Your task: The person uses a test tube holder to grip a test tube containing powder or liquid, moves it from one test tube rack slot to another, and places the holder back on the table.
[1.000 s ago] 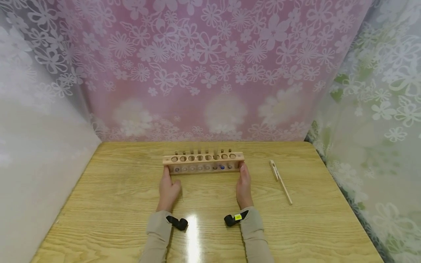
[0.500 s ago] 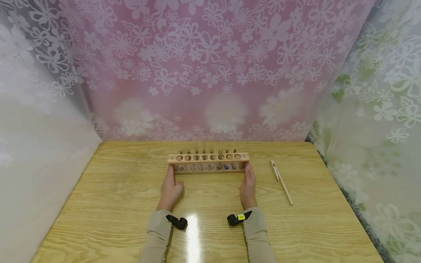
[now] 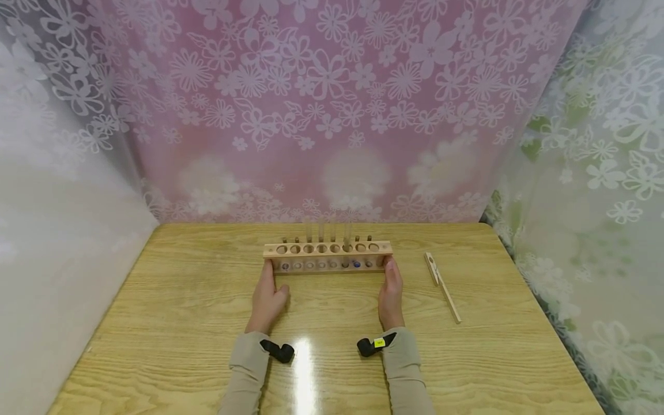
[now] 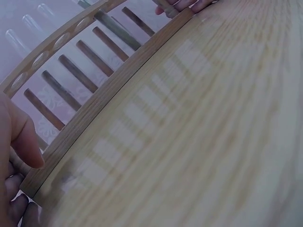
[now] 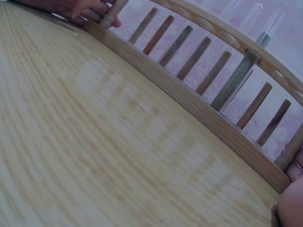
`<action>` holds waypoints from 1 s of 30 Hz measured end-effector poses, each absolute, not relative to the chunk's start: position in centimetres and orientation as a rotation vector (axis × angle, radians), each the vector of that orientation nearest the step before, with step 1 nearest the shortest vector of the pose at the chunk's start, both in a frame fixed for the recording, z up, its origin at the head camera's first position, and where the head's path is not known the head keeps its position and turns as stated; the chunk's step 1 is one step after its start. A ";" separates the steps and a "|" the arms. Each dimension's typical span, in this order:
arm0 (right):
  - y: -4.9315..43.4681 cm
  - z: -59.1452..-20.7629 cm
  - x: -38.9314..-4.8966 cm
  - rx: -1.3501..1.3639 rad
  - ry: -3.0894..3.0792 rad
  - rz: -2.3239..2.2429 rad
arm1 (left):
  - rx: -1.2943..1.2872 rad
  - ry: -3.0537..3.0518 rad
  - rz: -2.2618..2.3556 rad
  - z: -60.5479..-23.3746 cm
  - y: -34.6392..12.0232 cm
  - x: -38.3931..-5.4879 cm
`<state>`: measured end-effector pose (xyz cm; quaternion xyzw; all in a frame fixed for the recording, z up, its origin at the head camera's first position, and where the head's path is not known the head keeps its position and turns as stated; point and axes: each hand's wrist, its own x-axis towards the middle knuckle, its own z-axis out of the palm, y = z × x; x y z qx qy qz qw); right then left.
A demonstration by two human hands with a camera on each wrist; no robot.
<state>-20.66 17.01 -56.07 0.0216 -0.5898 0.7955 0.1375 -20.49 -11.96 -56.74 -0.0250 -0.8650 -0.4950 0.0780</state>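
Note:
A wooden test tube rack (image 3: 327, 250) stands upright towards the back of the table, with a row of round holes in its top bar. My left hand (image 3: 267, 302) grips its left end, and my right hand (image 3: 391, 297) grips the right end. Clear test tubes (image 3: 321, 231) rise above the bar, hard to tell apart against the curtain. Short wooden pegs (image 5: 194, 57) line the rack in the right wrist view, with a thicker greenish rod-like piece (image 5: 235, 81) among them. A small blue spot (image 3: 356, 264) shows low in the rack.
A wooden test tube clamp (image 3: 442, 286) lies on the table to the right of the rack. Behind the wooden table (image 3: 181, 323) hangs a pink flowered curtain (image 3: 332, 115), and pale curtains flank both sides.
Both hands have shifted the rack slightly to the right between one second and half a second ago. Since then it has stayed about in place. The clamp has not moved.

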 end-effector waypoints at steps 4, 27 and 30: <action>17.0 -56.0 -20.7 0.065 -1.701 2.293 | -0.061 -2.584 -1.487 -56.6 -11.9 -20.4; 16.9 -56.1 -20.6 -0.184 -1.696 2.091 | -0.355 -2.121 -0.972 -56.7 -11.4 -20.6; 16.8 -56.1 -20.6 -0.200 -1.652 2.071 | -0.362 -2.120 -0.964 -56.9 -11.4 -20.8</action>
